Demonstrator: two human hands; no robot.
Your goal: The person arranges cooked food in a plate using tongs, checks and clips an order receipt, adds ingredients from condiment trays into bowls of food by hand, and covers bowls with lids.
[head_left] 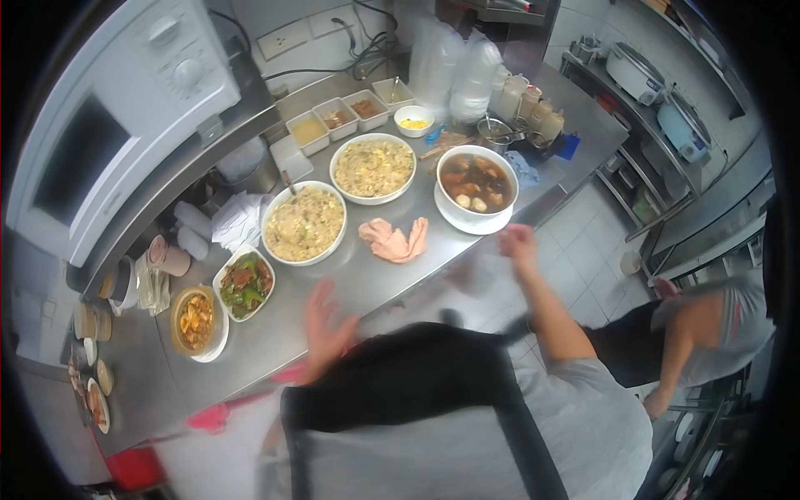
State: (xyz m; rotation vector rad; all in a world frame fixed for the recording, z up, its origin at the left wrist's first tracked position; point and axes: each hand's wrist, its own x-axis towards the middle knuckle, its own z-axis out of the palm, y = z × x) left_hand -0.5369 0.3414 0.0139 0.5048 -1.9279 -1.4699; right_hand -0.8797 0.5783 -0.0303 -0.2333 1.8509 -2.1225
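Observation:
My left hand (327, 327) is in front of the counter edge, blurred, with fingers apart and nothing in them. My right hand (520, 248) is just beyond the near edge, close to a white bowl (442, 185) of dark soup that stands on a white plate (472, 225). Its fingers look bent but are smeared, so their grip is unclear. Between the hands lies a crumpled pink cloth (393, 241). Two bowls of fried rice, one nearer (305, 222) with a spoon and one farther (373, 168), sit behind it.
Left along the steel counter (275, 354) are a green vegetable dish (247, 286) and a clay pot (193, 322). Small tubs (336, 118), plastic bags (477, 79) and sauce bottles (533, 104) line the back. A co-worker (708, 325) is at the right.

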